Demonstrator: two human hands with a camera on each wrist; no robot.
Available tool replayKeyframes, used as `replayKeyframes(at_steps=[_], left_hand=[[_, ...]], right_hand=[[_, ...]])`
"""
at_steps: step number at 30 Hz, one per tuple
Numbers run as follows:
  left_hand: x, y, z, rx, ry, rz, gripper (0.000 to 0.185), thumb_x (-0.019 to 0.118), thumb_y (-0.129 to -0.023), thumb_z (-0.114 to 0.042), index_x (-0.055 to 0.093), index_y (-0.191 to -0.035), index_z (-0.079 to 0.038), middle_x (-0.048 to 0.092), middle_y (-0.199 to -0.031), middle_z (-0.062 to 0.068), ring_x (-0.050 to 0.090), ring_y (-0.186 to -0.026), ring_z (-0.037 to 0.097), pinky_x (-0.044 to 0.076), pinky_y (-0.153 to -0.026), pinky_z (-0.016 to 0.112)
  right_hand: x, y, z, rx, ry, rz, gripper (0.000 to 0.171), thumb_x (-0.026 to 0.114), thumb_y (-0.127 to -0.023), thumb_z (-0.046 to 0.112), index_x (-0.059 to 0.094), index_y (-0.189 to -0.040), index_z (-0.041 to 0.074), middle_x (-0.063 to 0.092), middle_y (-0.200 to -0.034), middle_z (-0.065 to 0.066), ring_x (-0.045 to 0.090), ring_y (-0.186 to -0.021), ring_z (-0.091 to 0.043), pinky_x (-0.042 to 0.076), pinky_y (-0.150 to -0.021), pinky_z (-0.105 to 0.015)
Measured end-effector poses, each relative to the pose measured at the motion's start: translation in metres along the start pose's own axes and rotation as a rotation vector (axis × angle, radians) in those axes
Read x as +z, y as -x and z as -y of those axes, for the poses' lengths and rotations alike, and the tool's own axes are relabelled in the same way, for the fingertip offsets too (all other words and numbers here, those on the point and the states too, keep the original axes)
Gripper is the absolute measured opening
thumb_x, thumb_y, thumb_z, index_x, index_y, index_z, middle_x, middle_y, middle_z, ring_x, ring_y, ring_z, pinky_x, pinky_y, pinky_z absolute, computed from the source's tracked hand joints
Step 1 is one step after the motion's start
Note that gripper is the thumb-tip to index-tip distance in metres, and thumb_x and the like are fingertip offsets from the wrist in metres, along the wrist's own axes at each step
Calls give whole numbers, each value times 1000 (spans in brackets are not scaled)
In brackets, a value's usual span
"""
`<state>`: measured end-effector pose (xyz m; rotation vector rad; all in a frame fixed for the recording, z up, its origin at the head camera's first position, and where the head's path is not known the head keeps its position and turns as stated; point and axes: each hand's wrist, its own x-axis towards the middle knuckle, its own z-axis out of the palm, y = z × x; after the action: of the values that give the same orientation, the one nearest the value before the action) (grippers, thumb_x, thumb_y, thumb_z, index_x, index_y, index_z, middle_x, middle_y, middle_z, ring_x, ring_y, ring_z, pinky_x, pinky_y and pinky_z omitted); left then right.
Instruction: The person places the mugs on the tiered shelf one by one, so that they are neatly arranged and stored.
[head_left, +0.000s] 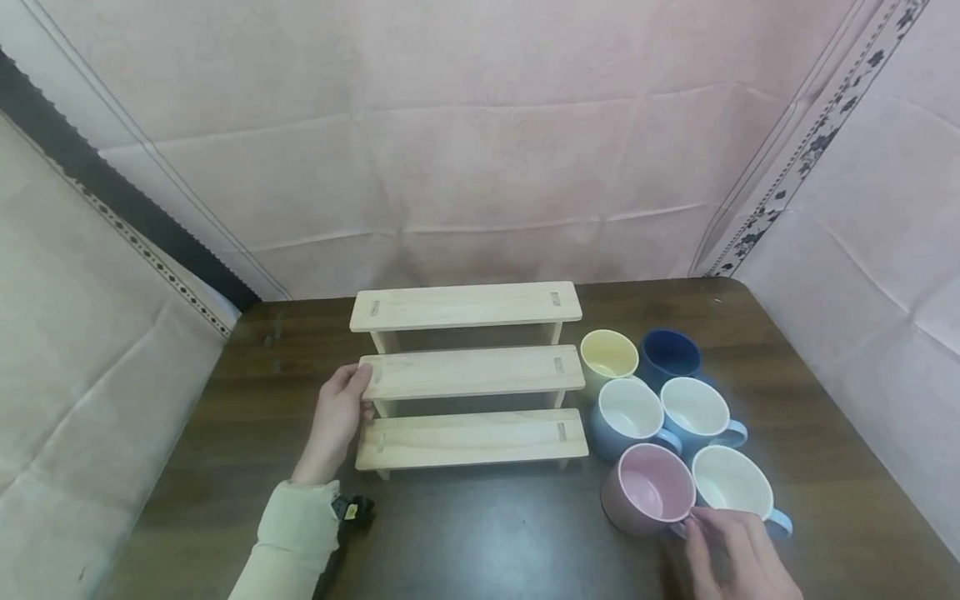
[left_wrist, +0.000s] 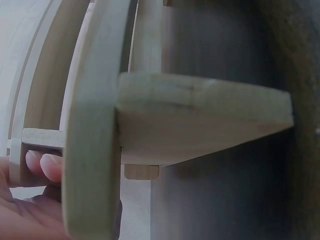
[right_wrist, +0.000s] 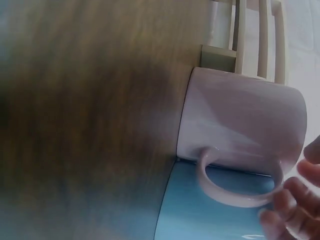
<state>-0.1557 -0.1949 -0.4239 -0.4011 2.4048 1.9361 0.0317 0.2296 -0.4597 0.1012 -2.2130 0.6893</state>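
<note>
A three-tier pale wooden shelf (head_left: 468, 375) stands on the dark table (head_left: 480, 533). My left hand (head_left: 352, 400) grips the left end of its middle tier, thumb on top. In the left wrist view the fingers (left_wrist: 42, 165) curl round the edge of the shelf (left_wrist: 200, 120). A pink mug (head_left: 648, 490) stands at the front of a mug cluster to the right of the shelf. My right hand (head_left: 697, 527) is at its handle with the fingertips touching it. In the right wrist view the fingers (right_wrist: 290, 200) lie against the handle (right_wrist: 235, 192) of the pink mug (right_wrist: 240, 120), not clearly round it.
Around the pink mug stand a yellow mug (head_left: 609, 353), a dark blue mug (head_left: 670, 354), two light blue mugs (head_left: 630, 412) (head_left: 697, 408) and another pale blue one (head_left: 731, 483). Pink cloth walls close in the table. A small black object (head_left: 352, 510) lies by my left sleeve.
</note>
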Motion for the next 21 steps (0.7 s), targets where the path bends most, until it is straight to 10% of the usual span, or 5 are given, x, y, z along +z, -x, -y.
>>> replayKeyframes(at_steps=[6, 14, 21], left_hand=[[0, 0, 1, 2, 16, -5, 45, 44, -104, -38, 49, -128, 0, 50, -84, 3, 48, -65, 12, 44, -58, 22], [-1, 1, 1, 4, 19, -12, 46, 43, -104, -40, 49, -128, -1, 51, -88, 3, 48, -68, 12, 45, -59, 21], [0, 1, 2, -2, 28, -2, 47, 44, -104, -39, 48, -129, -1, 52, -86, 2, 49, -66, 11, 45, -59, 22]], right_hand=[[3, 2, -5, -24, 65, -35, 36, 68, -90, 35, 70, -91, -1, 62, -84, -14, 56, -77, -29, 29, -88, -1], [7, 4, -9, -29, 48, -116, 50, 60, -92, 49, 69, -86, 0, 59, -78, -12, 52, -73, -12, 34, -73, -4], [-1, 4, -3, 53, 188, 46, 65, 44, -91, 67, 69, -93, 7, 49, -79, -4, 51, -66, -19, 40, -58, -18]])
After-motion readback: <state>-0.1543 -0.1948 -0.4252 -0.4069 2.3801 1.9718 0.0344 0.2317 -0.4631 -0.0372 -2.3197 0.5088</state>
